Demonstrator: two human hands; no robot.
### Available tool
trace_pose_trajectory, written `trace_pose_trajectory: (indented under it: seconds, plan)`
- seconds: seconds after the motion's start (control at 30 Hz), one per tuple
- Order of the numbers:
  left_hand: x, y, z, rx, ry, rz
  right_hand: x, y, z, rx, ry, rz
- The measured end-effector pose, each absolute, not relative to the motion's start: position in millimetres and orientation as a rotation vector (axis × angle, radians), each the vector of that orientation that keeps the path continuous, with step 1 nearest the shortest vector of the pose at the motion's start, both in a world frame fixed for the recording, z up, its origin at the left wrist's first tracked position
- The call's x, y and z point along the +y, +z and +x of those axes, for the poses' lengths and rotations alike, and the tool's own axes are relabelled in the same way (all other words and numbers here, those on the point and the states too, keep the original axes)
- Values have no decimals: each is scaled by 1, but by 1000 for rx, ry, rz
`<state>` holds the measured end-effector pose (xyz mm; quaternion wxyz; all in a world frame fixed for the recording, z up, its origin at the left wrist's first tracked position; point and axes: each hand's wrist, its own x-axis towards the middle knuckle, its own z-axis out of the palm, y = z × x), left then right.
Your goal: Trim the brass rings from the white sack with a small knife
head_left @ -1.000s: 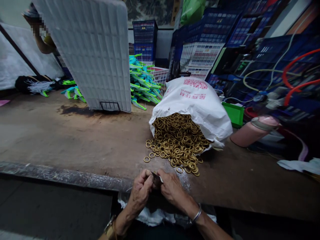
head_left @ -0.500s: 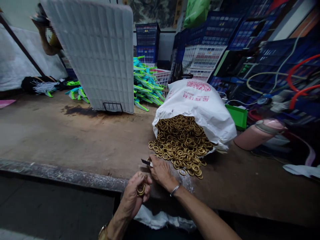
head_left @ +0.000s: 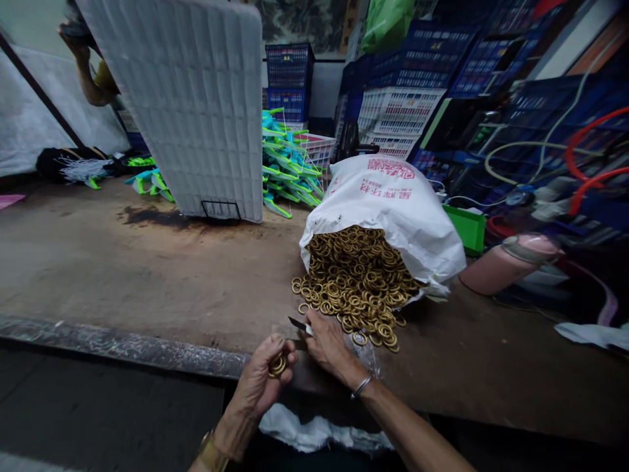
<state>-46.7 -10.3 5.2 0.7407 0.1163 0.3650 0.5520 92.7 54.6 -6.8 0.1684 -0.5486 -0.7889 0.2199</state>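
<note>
My left hand (head_left: 260, 383) is curled round a small stack of brass rings (head_left: 278, 364) at the near table edge. Just right of it, my right hand (head_left: 328, 342) rests on the table and pinches a small dark blade (head_left: 297, 323) that points left. A white sack (head_left: 390, 203) lies on its side beyond my hands. A heap of brass rings (head_left: 356, 282) spills from its mouth to within a finger's length of my right hand.
A white quilted panel (head_left: 196, 98) stands upright at the back. Beside it lie green and blue clips (head_left: 285, 170). Blue and white crates (head_left: 398, 78) are stacked behind. A pink flask (head_left: 506, 265) and a green box (head_left: 466, 228) sit right. Another person's arm (head_left: 91, 78) shows far left.
A second ago both hands were pinched together at the table edge. My right hand went out to the ring heap with the blade, then drew slightly back; my left keeps the rings.
</note>
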Motion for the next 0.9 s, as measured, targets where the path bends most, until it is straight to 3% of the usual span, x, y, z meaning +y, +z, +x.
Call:
trace_pose_trajectory:
  seconds: [0.3,0.4,0.6,0.8,0.9]
  plan:
    - [-9,-7,-26,1261,1257,947,37,2,109,-1339,1756,-1417]
    - [-10,-9,-21,1213,1268,1186,30,8,110,-1145,1953,-1366]
    - [-8,0,-20,1244,1215,1356,25,12,110,-1089,2007,-1324]
    - [-9,-2,-19,1323,1177,1384,24,13,112,-1556,1507,-1421]
    - [-9,-3,-19,1295,1143,1316,25,14,110,-1590,1454,-1435]
